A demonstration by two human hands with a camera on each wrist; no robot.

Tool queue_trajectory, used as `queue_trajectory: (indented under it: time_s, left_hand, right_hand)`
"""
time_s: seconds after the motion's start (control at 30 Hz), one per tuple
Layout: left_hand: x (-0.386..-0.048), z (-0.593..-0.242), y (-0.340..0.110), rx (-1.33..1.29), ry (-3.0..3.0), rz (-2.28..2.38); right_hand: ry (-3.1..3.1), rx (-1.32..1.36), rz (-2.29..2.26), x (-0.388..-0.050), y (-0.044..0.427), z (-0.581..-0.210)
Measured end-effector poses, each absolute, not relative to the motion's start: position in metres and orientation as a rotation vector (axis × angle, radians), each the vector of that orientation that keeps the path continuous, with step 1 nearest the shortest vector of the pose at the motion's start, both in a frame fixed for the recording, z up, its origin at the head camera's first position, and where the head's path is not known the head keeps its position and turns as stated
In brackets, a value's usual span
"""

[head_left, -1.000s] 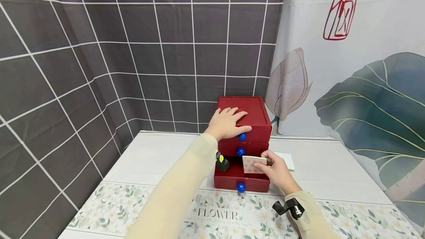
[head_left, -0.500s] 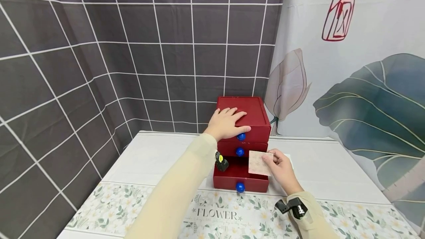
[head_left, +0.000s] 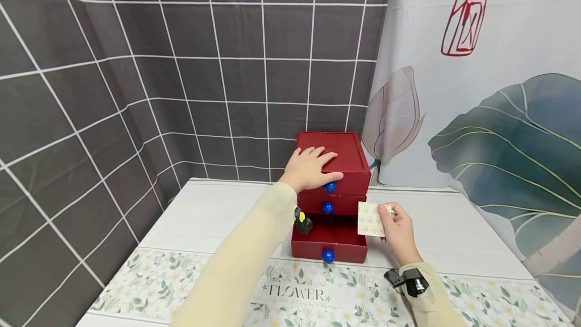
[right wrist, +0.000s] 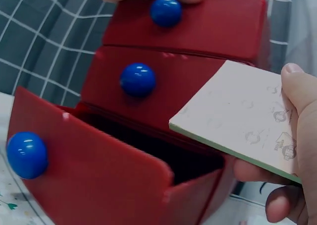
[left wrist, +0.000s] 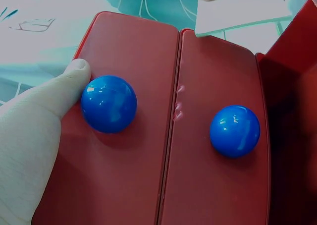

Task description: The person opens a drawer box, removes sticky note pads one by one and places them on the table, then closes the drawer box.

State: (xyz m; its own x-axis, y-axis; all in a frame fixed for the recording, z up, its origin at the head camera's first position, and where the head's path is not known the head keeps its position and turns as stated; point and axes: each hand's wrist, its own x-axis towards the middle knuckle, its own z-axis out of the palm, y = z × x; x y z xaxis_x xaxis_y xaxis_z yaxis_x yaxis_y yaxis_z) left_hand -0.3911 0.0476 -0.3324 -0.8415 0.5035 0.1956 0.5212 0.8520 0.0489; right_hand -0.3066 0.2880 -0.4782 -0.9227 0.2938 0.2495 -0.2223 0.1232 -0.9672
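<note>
A red cabinet (head_left: 333, 150) of stacked drawers stands toward the back of the table, each drawer with a round blue knob (left wrist: 109, 104). Its bottom drawer (right wrist: 114, 170) is pulled out, and the part of its inside that shows holds nothing visible. My left hand (head_left: 309, 169) rests on the cabinet top with fingers spread, its thumb along the top drawer's front beside the knob. To the right of the open drawer, my right hand (head_left: 398, 228) pinches a square notepad (right wrist: 242, 121) with pale printed paper and a greenish edge, thumb on its face and fingers beneath.
A white table covering (head_left: 227, 211) with a flowered band (head_left: 150, 281) lies under everything. Behind the cabinet hangs a dark gridded curtain (head_left: 240, 79). At the right is a pale curtain (head_left: 408, 24) with lotus prints.
My right hand has moved rightward with the notepad, from over the open drawer to beside it. The notepad has turned its face to the camera. My left hand stays put.
</note>
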Motion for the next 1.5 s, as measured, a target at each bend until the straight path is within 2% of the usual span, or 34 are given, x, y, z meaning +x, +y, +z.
queue_trajectory:
  time_s: [0.63,1.13,1.27,1.5]
  left_hand:
    - [-0.392,-0.331,0.048,-0.804,-2.857,-0.152]
    - [-0.393,-0.335,0.048,-0.803,-2.847,-0.151]
    - [-0.393,-0.335,0.048,-0.798,-2.855,-0.146]
    - [-0.393,-0.335,0.048,-0.796,-2.845,-0.147]
  right_hand:
    - [-1.772,-0.357,1.784,-0.317,0.317,-0.507]
    - [-1.962,-0.449,1.774,-0.322,0.319,-0.517]
    - [-2.106,-0.471,1.596,-0.322,0.319,-0.520]
    - [-2.299,-0.401,0.964,-0.323,0.316,-0.519]
